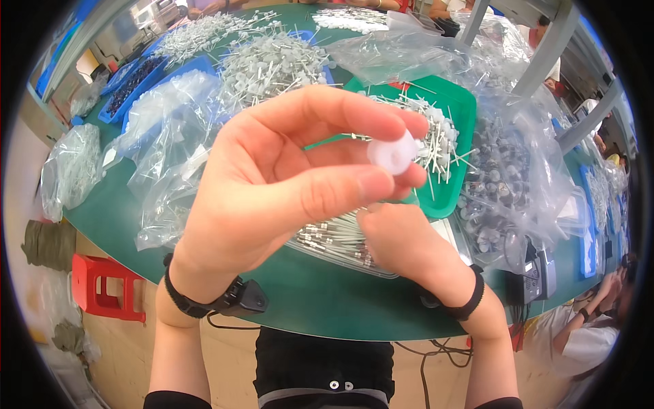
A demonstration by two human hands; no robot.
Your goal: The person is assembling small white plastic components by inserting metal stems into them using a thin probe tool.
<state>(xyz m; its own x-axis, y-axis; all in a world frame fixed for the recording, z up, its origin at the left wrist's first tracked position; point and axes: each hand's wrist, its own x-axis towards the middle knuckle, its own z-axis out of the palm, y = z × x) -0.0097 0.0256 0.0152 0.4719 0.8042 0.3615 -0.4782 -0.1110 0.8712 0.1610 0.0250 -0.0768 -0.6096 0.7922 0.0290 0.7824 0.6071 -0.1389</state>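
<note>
Raised close in front of me, my left hand pinches a small round white plastic cap between thumb and fingertips. A shallow round recess marks the cap's middle. Lower and behind it, my right hand is curled closed; its fingertips are hidden, so what it holds, if anything, does not show. Beside the right hand lies a shallow clear tray of thin white rods with metal ends. Past my left fingers stands a green tray with a pile of white-headed stemmed pieces.
Large heaps of similar white pieces cover the far green table. Clear plastic bags lie at left and right, the right one full of grey parts. Grey metal posts rise at right. A red stool stands left; people sit around.
</note>
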